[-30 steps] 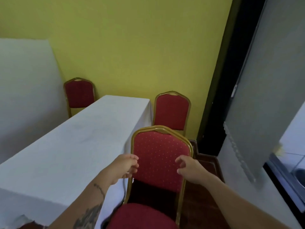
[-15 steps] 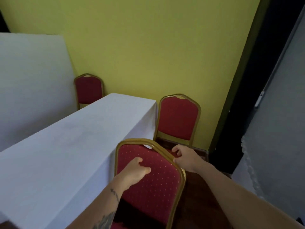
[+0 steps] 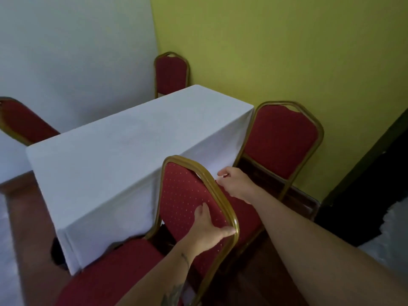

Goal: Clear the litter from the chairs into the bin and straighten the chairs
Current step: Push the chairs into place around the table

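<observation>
Gripping the near chair (image 3: 187,202) by its backrest, you have both hands on it. Your left hand (image 3: 207,230) lies flat against the dotted red padding, thumb hooked over the gold frame at the right edge, so it is clamped on the backrest. Your right hand (image 3: 237,184) sits behind the top right of the frame, fingers curled; it touches the frame, but whether it is truly closed around it you cannot tell, because the frame hides the fingertips. The hands are apart, one on each face of the backrest.

That chair stands angled at the table's long near side, its backrest turned so the right edge comes toward you. Its seat is hidden behind the backrest. Another red seat (image 3: 114,274) shows at bottom left, just beside the near chair and tucked partly under the white cloth.

The table (image 3: 123,151) runs away from you under its white cloth, top bare. A second chair (image 3: 280,140) stands at the far right corner, close against the cloth and near the yellow wall (image 3: 287,51). A third chair (image 3: 171,74) stands at the far end, in the corner where yellow wall meets white. A fourth chair (image 3: 22,122) leans into view at the left edge, beyond the table's left end. No litter or bin shows from here.
</observation>
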Available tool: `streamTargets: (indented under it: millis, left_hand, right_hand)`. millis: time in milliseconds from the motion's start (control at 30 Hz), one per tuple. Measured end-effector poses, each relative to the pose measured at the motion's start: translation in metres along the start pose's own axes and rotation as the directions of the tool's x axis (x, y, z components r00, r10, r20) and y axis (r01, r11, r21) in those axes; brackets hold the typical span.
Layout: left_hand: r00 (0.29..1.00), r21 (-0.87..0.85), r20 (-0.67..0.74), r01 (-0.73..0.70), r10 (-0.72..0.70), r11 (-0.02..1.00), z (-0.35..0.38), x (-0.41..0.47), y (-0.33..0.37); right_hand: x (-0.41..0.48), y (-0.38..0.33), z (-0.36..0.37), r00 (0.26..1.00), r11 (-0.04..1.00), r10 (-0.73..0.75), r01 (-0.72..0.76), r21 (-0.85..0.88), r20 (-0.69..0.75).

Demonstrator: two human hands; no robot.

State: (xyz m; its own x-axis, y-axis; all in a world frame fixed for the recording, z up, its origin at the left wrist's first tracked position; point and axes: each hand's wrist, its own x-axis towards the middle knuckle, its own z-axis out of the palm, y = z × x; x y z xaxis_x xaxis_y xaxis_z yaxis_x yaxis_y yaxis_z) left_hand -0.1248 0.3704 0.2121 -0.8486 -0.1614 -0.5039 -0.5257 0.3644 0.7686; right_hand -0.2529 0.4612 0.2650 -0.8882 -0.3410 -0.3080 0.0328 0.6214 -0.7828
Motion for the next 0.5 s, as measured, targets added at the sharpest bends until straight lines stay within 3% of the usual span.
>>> streamTargets:
  millis: [100,500]
  left_hand:
    - [0.997,-0.020,-0.038,0.066,-0.067,0.998,0.020,0.003,0.003]
    - [0.951,-0.067,-0.286,0.104,-0.119,0.992,0.058,0.027,0.009]
  right_hand:
    - [0.010,-0.008,0.006,0.998,0.997,-0.043,0.046,-0.060,0.053]
    - [0.029,-0.011,0.010,0.973,0.948,-0.175,0.207,-0.240,0.148]
